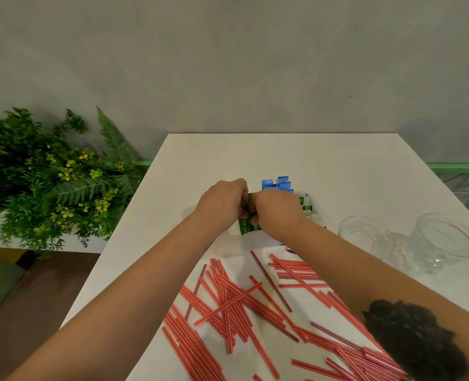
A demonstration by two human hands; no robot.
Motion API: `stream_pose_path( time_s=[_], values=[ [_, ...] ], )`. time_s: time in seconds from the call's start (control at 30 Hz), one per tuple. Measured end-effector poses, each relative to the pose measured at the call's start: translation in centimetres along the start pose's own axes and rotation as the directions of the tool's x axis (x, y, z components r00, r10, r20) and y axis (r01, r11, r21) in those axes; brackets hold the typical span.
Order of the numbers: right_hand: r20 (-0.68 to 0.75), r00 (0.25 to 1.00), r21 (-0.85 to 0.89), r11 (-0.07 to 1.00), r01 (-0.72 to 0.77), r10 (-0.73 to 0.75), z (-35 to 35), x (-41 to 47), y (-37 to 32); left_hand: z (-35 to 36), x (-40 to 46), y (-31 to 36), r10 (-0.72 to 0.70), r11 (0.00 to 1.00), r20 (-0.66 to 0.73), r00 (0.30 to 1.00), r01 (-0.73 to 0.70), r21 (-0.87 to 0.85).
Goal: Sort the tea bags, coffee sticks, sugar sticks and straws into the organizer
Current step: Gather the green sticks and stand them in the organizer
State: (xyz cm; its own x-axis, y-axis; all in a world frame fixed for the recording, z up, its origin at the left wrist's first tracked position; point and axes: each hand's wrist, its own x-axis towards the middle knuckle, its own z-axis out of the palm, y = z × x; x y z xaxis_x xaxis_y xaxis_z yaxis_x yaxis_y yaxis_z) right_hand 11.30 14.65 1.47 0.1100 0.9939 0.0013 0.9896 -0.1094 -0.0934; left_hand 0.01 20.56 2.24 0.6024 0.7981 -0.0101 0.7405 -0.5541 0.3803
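— Fingers of both hands are curled in tight, see? Left hand [222,200] and right hand [276,213] meet knuckle to knuckle, pinching the same bunch of green-and-white packets [248,226] between them.

— What are they, tea bags or sugar?

— Can't read the print from here. Green with white, that's all I can say. More of the same kind [306,203] peek out at three o'clock from the right hand, and some blue packets [278,184] stand upright just beyond, at twelve o'clock from it.

— In the organizer?

— Whatever holds them is hidden behind the hands; I can't tell.

— And the straws?

— Red-and-white straws [236,306] lie scattered in a loose heap on the white table [351,166], at six o'clock from the hands, some crossing one another, some running under the right forearm.

— Anything else on there?

— Two clear glass jars [409,240] on their sides at three o'clock, well apart from the hands. Off the table at nine o'clock, a leafy plant [49,177] with yellow flowers against the grey wall [227,64].
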Motion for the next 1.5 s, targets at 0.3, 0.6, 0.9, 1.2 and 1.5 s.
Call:
stream_pose_path(
  time_s=[0.3,0.6,0.9,1.2,1.5],
  values=[
    [-0.09,0.994,-0.164,0.986,0.042,-0.058,0.1,-0.2,-0.6,1.3,-0.1,-1.0,0.058,0.992,-0.1,0.993,-0.046,0.117],
    [-0.158,0.987,-0.045,0.999,-0.008,0.001,-0.2,-1.3,-0.2,1.7,-1.4,-0.5,0.047,0.999,-0.201,0.978,-0.043,0.024],
    [-0.152,0.979,0.237,0.967,-0.098,0.137,-1.6,-6.5,2.2,1.5,-4.9,3.2,0.079,0.992,-0.202,0.976,-0.098,-0.082],
    [-0.043,0.957,0.445,0.863,-0.239,0.287,-2.4,-14.6,6.7,4.6,-8.0,8.5,0.185,0.96,-0.046,0.982,-0.191,-0.203],
    [0.092,0.9,0.439,0.794,-0.42,0.425,0.0,-22.3,11.1,9.3,-11.1,13.9,0.328,0.928,0.172,0.929,-0.283,-0.242]
  ],
)
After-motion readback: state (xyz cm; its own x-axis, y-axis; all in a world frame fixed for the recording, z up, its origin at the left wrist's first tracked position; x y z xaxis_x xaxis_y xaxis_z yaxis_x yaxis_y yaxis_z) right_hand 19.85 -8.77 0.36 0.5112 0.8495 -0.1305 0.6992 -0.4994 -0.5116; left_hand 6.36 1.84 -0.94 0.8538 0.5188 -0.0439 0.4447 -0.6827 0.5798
